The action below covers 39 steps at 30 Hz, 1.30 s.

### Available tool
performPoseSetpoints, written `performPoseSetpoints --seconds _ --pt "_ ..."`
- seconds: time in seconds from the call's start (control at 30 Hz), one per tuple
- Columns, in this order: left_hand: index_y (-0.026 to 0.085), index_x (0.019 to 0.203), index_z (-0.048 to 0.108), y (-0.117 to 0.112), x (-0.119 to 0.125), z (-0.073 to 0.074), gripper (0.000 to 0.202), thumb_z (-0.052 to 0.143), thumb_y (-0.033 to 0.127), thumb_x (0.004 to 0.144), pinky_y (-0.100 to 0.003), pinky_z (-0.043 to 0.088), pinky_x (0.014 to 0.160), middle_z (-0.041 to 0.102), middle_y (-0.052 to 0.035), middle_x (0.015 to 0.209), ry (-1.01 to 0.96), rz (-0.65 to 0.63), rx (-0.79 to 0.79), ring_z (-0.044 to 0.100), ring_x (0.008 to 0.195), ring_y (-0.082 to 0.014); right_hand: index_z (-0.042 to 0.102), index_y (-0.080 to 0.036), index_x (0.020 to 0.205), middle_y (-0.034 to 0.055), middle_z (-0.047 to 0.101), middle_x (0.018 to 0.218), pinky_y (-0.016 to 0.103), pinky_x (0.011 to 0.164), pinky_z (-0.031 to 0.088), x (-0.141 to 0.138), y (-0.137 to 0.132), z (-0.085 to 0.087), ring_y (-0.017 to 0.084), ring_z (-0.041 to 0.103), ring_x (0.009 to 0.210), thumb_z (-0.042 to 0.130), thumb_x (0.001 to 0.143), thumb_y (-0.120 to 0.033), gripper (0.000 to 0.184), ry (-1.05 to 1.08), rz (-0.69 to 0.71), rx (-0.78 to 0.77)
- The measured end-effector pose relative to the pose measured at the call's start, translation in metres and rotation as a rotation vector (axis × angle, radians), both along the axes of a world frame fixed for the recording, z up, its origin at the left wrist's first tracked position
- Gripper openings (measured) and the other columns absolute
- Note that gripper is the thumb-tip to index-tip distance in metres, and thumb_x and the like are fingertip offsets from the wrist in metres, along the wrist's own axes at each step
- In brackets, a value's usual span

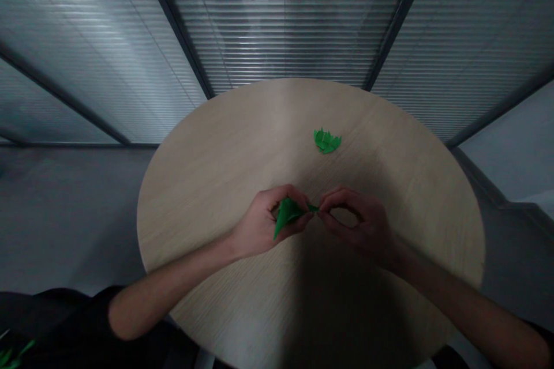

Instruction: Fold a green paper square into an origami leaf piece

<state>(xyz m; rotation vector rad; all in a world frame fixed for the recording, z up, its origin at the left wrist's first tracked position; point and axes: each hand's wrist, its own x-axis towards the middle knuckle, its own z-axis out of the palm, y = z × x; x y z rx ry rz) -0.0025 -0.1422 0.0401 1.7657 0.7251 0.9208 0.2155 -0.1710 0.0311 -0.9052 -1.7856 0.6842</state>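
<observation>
Over the middle of the round table, my left hand (262, 222) is closed around a green folded piece (286, 214) that looks like paper. One pointed end of it hangs down inside the curl of the fingers, and a narrow tip sticks out toward the right. At that tip my right hand (363, 222) has thumb and forefinger pressed together in a pinch. Farther back on the table lies a small green cluster (327, 141) with jagged, pointed edges, apart from both hands. Part of the folded piece is hidden behind my left fingers.
The round wooden table (208, 161) has its far edge near glass panels with blinds (285, 40) and dark frames. Shadows of my arms fall across its front. Something green and thin (17, 354) shows at the bottom left corner, too cut off to tell.
</observation>
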Motion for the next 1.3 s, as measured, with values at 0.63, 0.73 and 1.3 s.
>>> performPoseSetpoints --seconds 0.63,0.73,1.3 --pt "0.014 0.086 0.063 0.0001 -0.0006 -0.0009 0.016 0.074 0.025 0.09 -0.024 0.049 0.062 0.073 -0.0082 0.09 0.004 0.008 0.0 0.063 0.071 -0.0125 0.076 -0.02 0.091 0.0018 0.08 0.083 0.023 0.069 0.062 0.0022 -0.0008 -0.0014 0.015 0.077 0.074 0.075 0.089 -0.027 0.007 0.084 0.021 -0.354" --pt "0.014 0.086 0.062 0.0002 -0.0005 0.0004 0.016 0.073 0.026 0.09 -0.024 0.049 0.061 0.073 -0.0078 0.088 0.007 0.006 -0.021 0.062 0.07 -0.0126 0.076 -0.02 0.089 0.0018 0.079 0.079 0.022 0.065 0.06 0.0021 -0.0003 0.0001 0.015 0.076 0.071 0.074 0.089 -0.027 0.007 0.073 0.018 -0.382" --pt "0.016 0.086 0.059 0.0002 0.0001 0.0008 0.018 0.073 0.026 0.09 -0.023 0.049 0.06 0.074 -0.0087 0.089 0.0 0.021 -0.09 0.064 0.07 -0.013 0.077 -0.02 0.089 0.003 0.078 0.078 0.023 0.064 0.058 0.0022 -0.0006 -0.0019 0.015 0.074 0.07 0.074 0.09 -0.034 0.014 0.135 0.037 -0.498"
